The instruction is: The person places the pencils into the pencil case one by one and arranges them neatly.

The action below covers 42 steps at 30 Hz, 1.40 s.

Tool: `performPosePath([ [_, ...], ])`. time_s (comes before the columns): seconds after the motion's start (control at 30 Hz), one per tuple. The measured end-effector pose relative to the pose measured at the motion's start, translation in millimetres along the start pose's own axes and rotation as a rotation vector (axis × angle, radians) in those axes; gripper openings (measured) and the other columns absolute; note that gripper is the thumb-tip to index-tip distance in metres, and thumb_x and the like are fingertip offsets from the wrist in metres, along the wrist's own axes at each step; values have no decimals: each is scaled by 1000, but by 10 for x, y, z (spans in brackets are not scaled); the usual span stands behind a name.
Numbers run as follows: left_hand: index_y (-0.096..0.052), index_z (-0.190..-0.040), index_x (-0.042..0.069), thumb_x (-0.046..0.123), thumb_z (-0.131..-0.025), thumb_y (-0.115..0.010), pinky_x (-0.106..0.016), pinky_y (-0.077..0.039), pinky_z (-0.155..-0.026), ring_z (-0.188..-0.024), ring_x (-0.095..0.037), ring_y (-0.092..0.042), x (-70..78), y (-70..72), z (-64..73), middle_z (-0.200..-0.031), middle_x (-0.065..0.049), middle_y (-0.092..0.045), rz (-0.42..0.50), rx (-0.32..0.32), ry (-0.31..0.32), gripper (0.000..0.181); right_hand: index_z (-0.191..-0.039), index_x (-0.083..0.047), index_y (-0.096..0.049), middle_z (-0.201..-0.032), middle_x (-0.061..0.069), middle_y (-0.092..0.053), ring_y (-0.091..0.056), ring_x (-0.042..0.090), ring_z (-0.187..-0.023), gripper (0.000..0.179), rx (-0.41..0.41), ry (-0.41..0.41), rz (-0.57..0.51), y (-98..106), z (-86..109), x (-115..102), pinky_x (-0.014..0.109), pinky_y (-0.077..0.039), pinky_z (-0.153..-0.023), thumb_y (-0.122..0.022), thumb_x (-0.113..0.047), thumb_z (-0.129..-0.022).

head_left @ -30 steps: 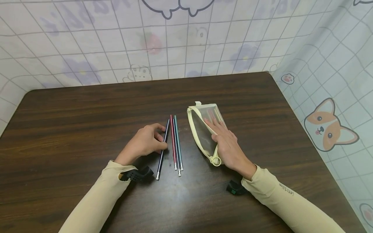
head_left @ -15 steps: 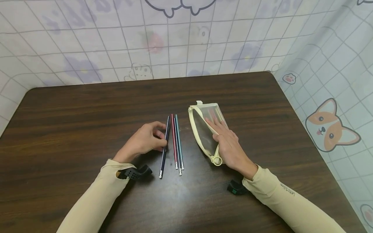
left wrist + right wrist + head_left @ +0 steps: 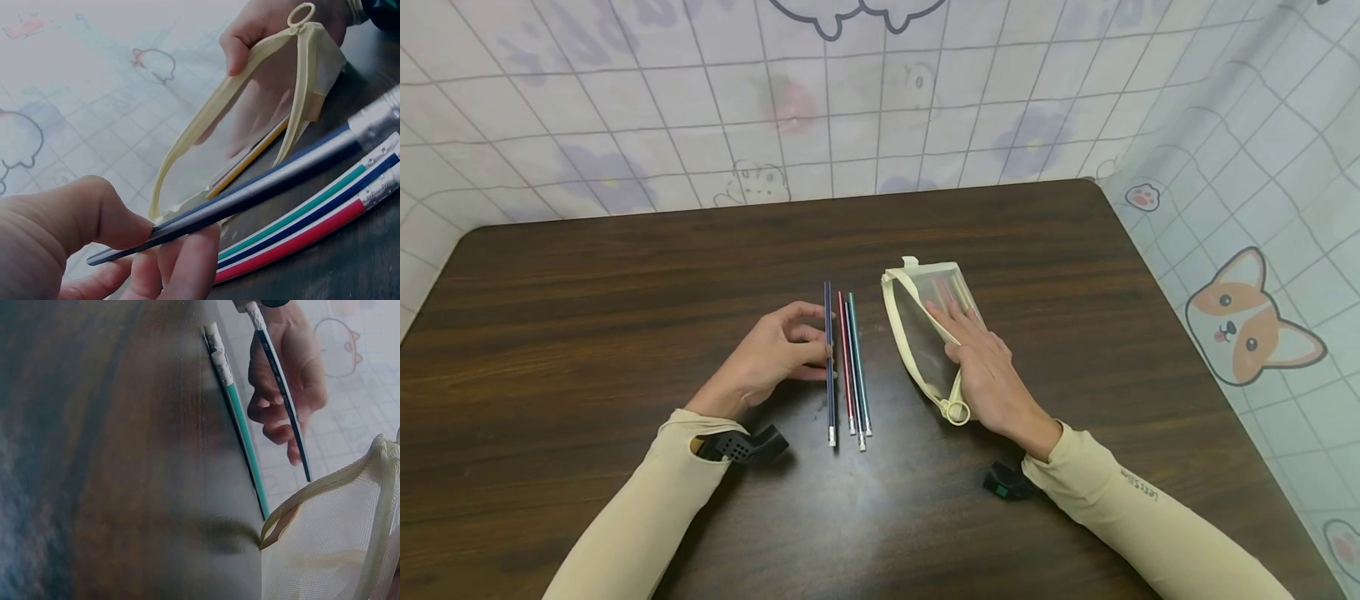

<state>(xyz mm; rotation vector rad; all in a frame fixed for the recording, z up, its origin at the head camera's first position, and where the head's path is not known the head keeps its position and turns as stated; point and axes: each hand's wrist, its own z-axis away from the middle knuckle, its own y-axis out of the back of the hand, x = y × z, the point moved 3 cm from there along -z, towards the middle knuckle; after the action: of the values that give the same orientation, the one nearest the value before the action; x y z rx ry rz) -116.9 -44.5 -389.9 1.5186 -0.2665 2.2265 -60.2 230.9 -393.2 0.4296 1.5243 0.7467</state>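
Clearly, I had the left hand (image 3: 767, 350) pinching a blue pencil (image 3: 831, 400), the right hand (image 3: 988, 375) resting, fingers outstretched, on the unzipped pouch (image 3: 917, 333). I judged the work partway: a yellow pencil (image 3: 250, 157) seemed inside, three loose pencils (image 3: 853, 367) lay outside.

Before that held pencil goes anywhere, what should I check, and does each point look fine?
1. Left-hand grip on the held pencil: ok, pinched between thumb and fingers.
2. The pouch unzipped: ok, its mouth gapes.
3. Right-hand grip on the pouch: ok, it rests on top.
4. Held pencil at the mouth: not ok, it is apart, to the left.
5. Three loose pencils together: ok, side by side.
6. Room inside: cannot tell; a long yellow item lies there.
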Motion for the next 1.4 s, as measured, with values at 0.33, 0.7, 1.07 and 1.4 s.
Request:
performPosePath([
  [0.33, -41, -149, 8, 0, -94, -66, -38, -69, -79, -83, -17, -71, -14, -47, -15, -101, -7, -66, 60, -3, 4, 61, -163, -32, -29, -175, 3, -17, -9, 38, -164, 57, -8, 2, 1, 4, 2, 6, 75, -8, -127, -21, -23, -108],
  [0.7, -40, -148, 6, -2, -94, -65, -38, -69, -78, -83, -17, -72, -12, -127, -35, -100, -6, -68, 127, -30, -2, 60, -164, -31, -29, -175, 2, -17, -9, 37, -164, 57, -11, 1, 4, 21, -2, -3, 74, -7, -127, -22, -22, -108],
  [1.07, -42, -141, 7, -4, -92, -59, -38, -69, -79, -79, -17, -68, 29, -215, -87, -103, -9, -67, 205, 9, -1, 53, -163, -31, -31, -174, 4, -19, -10, 36, -164, 56, -7, -5, -2, 22, 2, -4, 73, -8, -128, -23, -24, -108],
  [1.4, -41, -140, 6, -3, -94, -62, -37, -69, -81, -79, -17, -69, 70, -312, -126, -99, -7, -67, 266, 19, 1, 52, -163, -30, -32, -174, 4, -19, -10, 35, -164, 57, -11, -12, 1, 26, 10, -16, 73, -9, -128, -23, -23, -107],
])
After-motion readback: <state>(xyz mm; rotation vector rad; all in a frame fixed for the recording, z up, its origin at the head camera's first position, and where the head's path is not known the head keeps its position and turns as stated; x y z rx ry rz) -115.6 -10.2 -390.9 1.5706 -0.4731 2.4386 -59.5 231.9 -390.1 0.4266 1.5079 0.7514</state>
